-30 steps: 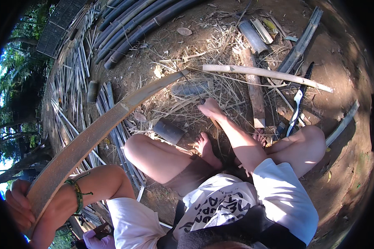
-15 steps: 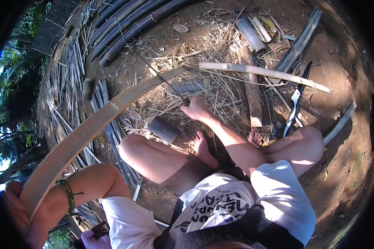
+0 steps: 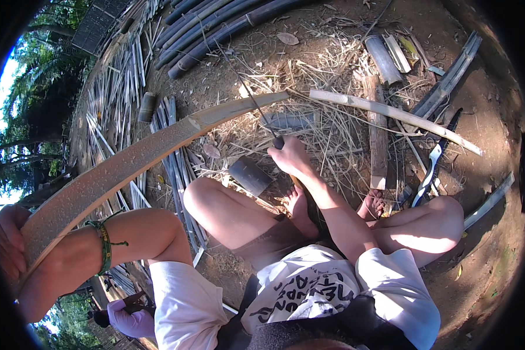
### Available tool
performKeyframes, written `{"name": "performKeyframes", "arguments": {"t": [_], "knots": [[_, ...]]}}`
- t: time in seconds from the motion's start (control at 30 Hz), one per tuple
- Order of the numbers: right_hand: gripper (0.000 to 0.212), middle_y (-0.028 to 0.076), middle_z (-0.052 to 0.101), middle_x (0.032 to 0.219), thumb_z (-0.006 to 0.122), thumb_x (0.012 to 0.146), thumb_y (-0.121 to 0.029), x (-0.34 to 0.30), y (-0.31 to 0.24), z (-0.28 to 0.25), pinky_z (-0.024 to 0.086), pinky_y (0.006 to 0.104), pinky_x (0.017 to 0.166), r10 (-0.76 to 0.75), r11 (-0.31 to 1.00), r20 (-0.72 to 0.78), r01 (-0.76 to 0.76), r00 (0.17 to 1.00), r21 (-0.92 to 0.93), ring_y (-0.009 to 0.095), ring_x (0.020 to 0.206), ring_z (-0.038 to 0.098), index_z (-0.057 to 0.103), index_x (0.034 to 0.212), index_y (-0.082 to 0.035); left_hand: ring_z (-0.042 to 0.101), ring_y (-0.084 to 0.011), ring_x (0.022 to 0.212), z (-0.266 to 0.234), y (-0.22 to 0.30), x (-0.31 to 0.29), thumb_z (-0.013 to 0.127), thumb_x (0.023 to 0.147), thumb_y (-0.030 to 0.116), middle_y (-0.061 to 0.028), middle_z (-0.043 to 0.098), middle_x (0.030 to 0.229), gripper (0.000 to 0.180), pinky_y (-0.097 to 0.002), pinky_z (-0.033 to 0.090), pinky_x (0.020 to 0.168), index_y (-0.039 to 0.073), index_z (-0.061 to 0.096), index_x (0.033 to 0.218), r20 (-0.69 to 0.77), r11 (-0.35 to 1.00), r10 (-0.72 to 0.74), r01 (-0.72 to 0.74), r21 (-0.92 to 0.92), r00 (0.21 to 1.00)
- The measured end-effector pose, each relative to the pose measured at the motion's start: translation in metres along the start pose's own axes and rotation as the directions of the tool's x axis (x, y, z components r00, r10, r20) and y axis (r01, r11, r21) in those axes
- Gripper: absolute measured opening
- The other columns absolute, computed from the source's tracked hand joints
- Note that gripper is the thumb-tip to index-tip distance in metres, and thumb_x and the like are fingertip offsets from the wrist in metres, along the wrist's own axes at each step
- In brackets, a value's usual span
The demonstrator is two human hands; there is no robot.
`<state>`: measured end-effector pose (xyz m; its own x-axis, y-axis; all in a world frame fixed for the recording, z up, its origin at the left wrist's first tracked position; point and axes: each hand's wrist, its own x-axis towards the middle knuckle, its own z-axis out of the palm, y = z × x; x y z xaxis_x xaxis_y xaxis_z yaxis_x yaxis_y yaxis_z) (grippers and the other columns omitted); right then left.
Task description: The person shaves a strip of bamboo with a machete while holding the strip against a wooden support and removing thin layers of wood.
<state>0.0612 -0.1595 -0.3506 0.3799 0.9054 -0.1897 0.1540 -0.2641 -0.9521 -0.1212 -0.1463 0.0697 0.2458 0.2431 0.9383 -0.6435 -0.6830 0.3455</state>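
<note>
A long, curved strip of split bamboo [image 3: 119, 166] runs from the left edge toward the middle. At its near end my left hand [image 3: 7, 238] is closed round it, partly cut off by the dark rim of the picture. My right hand [image 3: 291, 157] grips the dark handle [image 3: 279, 142] of a long knife, its thin blade [image 3: 239, 76] pointing away from me and seen nearly edge-on. The blade crosses the strip close to its far end; whether it touches cannot be told. Below the strip, a short dark bamboo piece [image 3: 251, 176] lies by my bent knee.
Dark bamboo poles [image 3: 216, 38] lie at the far left, with many thin slats [image 3: 119, 81] beside them. Right of the shavings [image 3: 326, 137] are a wooden beam [image 3: 377, 134], a pale strip [image 3: 396, 112] and a light-handled knife [image 3: 430, 169]. Another person [image 3: 131, 315] is at lower left.
My left hand and its end of the bamboo strip have moved up and outward. My right hand keeps hold of the knife. The whole view has shifted a little.
</note>
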Motion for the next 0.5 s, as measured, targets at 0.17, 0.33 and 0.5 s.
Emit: {"name": "performKeyframes", "arguments": {"t": [0.17, 0.33, 0.5], "knots": [[0.023, 0.011, 0.052, 0.055, 0.065, 0.084, -0.013, -0.091, -0.132, -0.027, 0.039, 0.0371, 0.052, -0.400, 0.865, 0.036, 0.364, 0.916, 0.344, 0.017, 0.050, 0.048, 0.054, 0.071, 0.002, 0.037, -0.0098, 0.056, 0.007, 0.010, -0.002, 0.050, 0.090, 0.072, 0.0032, 0.036, 0.065, 0.060, -0.0268, 0.031, 0.052, 0.015, 0.042, 0.074, 0.006, 1.000, -0.008, 0.008, 0.017, 1.000], [0.018, 0.018, 0.064, 0.064, 0.068, 0.083, -0.017, -0.124, -0.136, -0.020, 0.050, 0.0453, 0.057, -0.506, 0.855, 0.048, 0.493, 0.861, 0.161, 0.038, 0.058, 0.064, 0.063, 0.081, 0.000, 0.040, -0.0096, 0.055, 0.016, 0.024, -0.009, 0.051, 0.082, 0.081, 0.0023, 0.040, 0.065, 0.069, -0.0266, 0.031, 0.051, 0.014, 0.045, 0.074, -0.008, 0.999, -0.005, 0.006, 0.033, 1.000], [0.020, 0.014, 0.056, 0.058, 0.063, 0.084, -0.013, -0.094, -0.075, -0.036, 0.044, 0.0399, 0.053, 0.091, 0.990, 0.240, -0.115, 0.966, 0.087, 0.019, 0.050, 0.048, 0.056, 0.073, 0.002, 0.042, -0.0095, 0.055, 0.034, 0.046, -0.015, 0.052, 0.074, 0.091, 0.0014, 0.044, 0.066, 0.079, -0.0265, 0.031, 0.050, 0.012, 0.048, 0.074, -0.018, 0.999, -0.020, 0.021, 0.037, 1.000]]}}
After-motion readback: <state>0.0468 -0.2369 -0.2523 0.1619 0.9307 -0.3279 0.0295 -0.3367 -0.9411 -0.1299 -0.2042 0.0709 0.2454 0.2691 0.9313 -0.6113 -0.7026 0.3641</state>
